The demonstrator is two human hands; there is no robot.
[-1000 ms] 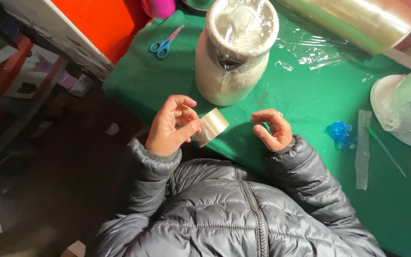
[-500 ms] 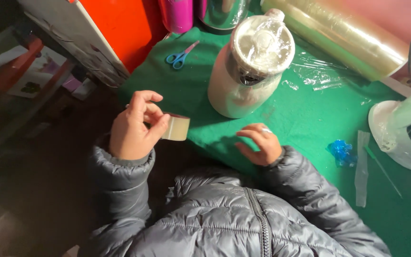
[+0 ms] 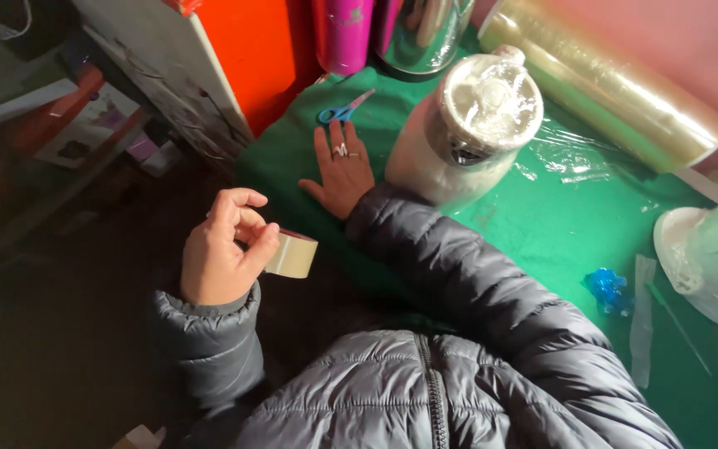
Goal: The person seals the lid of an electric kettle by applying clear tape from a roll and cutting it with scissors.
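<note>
My left hand (image 3: 222, 249) holds a roll of clear packing tape (image 3: 292, 255) off the near left edge of the green table (image 3: 558, 224). My right hand (image 3: 341, 170) lies flat, fingers stretched, on the green cloth; its fingertips are just short of the blue-handled scissors (image 3: 344, 109). A white jar wrapped in clear film (image 3: 463, 125) stands just right of that hand.
A large roll of clear stretch film (image 3: 604, 79) lies along the back right. A pink bottle (image 3: 344, 33) and a shiny metal vessel (image 3: 421, 33) stand at the back, an orange box (image 3: 247, 50) to their left. A white appliance (image 3: 712, 262), blue plastic bit (image 3: 608, 291) and tape strip (image 3: 643, 320) sit right.
My right hand has left the tape and reached forward across the cloth toward the scissors. My left hand stays shut on the tape roll, and the view has shifted.
</note>
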